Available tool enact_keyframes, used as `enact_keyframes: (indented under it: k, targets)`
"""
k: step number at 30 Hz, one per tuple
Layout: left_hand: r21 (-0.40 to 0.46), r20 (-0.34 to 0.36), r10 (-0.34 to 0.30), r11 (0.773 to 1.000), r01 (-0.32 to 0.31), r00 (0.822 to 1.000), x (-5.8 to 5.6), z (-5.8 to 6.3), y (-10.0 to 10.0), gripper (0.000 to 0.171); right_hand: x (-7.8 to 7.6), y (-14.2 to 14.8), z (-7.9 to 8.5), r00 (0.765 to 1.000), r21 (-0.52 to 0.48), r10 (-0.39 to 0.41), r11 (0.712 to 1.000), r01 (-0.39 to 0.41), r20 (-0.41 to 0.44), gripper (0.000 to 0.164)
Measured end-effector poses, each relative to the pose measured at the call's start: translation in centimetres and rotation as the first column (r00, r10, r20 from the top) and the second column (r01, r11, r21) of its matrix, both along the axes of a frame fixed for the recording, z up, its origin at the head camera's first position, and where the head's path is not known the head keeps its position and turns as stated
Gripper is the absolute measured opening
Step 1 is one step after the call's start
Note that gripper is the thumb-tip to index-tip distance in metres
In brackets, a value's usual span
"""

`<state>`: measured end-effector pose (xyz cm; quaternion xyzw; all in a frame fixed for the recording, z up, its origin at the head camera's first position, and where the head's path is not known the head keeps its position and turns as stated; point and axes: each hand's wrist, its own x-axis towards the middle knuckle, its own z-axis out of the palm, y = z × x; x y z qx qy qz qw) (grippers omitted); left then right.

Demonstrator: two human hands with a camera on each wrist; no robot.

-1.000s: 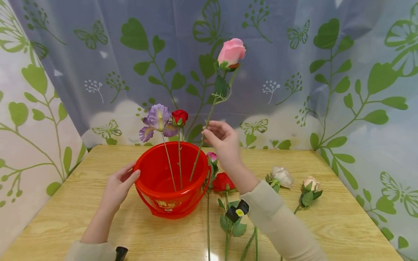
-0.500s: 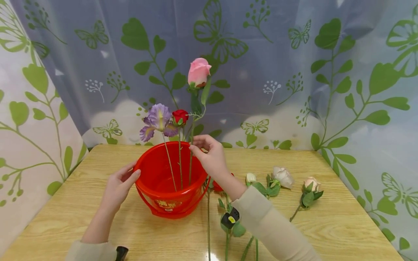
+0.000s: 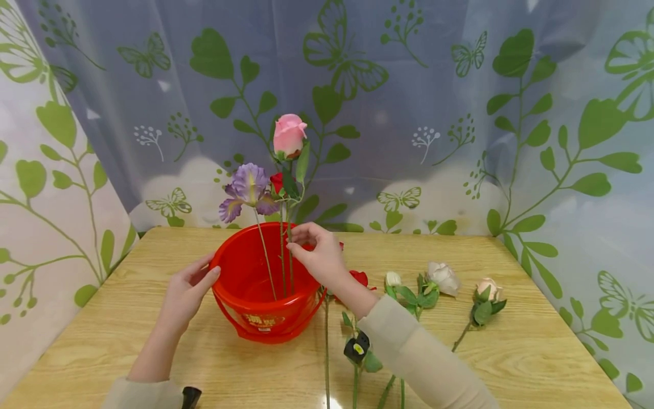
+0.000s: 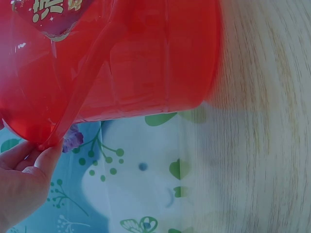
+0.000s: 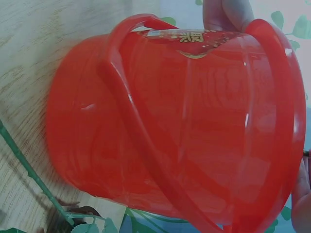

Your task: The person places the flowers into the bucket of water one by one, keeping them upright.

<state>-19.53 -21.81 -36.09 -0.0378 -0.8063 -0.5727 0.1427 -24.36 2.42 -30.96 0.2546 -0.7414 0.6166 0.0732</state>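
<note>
Now, right hand (image 3: 319, 254): two o'clock of the red bucket (image 3: 237, 258), grip pinched on the pink rose (image 3: 289, 136) by its stem.
Pink rose: bloom at twelve o'clock, above the bucket; lower stem inside.
Left hand (image 3: 188, 291): nine o'clock, grip clamped on the bucket's edge.
Desk (image 3: 128, 318): white rose (image 3: 443, 277) and peach rose (image 3: 487, 289) lie toward three o'clock.

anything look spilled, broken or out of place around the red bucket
Nothing stands out: the red bucket stands on the table, the left hand grips its rim, and the right hand holds the pink rose stem-down in it. No spill or damage shows.
</note>
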Motion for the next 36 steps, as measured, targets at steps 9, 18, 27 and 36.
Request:
enact_keyframes:
  k: [9,18,27,36]
  targets:
    - [0.006,0.008,0.003,1.000,-0.003,1.000,0.0,0.1,0.0,0.047,-0.2,-0.4,-0.4,0.998,0.134,-0.001,0.991,0.009,-0.062,0.013]
    - [0.000,0.002,0.010,1.000,-0.010,1.000,-0.1,0.1,0.0,0.048,-0.2,-0.7,-0.4,0.997,0.223,0.009,0.975,0.008,-0.076,0.014]
    - [-0.003,0.006,0.001,1.000,-0.001,1.000,-0.1,0.1,-0.1,0.048,-0.2,-1.1,-0.4,0.999,0.323,-0.014,0.946,0.025,-0.035,0.013]
    - [-0.028,0.007,0.013,1.000,-0.013,1.000,0.0,0.1,0.0,0.047,-0.1,-1.4,-0.5,1.000,0.404,0.001,0.915,0.007,-0.019,0.011]
